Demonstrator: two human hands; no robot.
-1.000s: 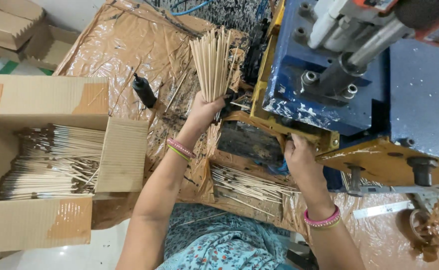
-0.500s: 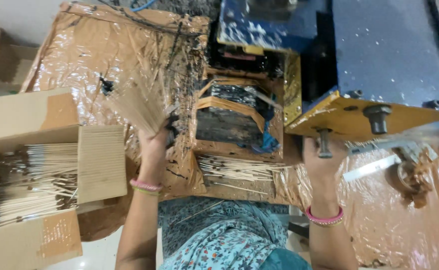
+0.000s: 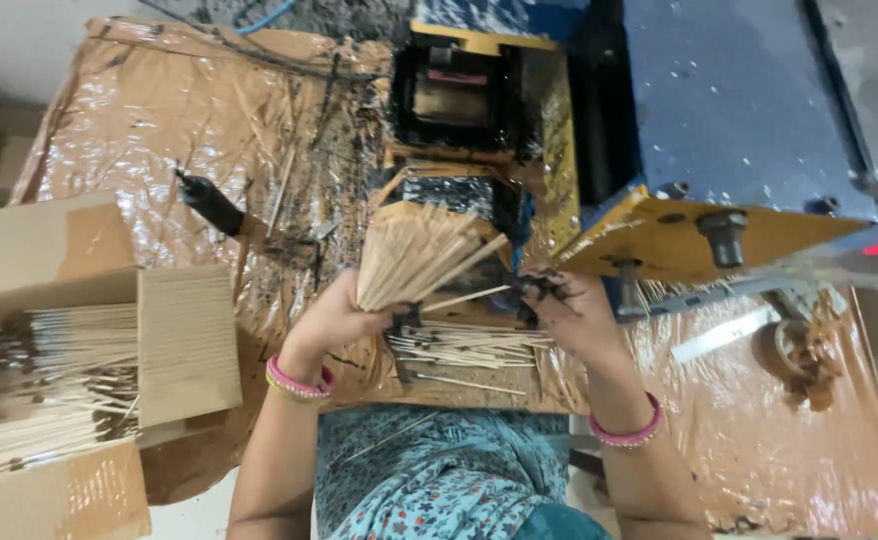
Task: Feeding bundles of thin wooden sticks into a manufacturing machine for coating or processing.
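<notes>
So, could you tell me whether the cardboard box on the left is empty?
No, the cardboard box holds a stack of thin sticks lying lengthwise.

Pale thin stick bundle (image 3: 414,258) fanned upward (tips splayed), w/ loose ones below.

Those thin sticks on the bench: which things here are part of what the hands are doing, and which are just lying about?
In use:
left hand gripping a fanned stick bundle
right hand by the loose sticks
blue machine

Lying about:
cardboard box of sticks
dark tool
plastic sheet
</notes>
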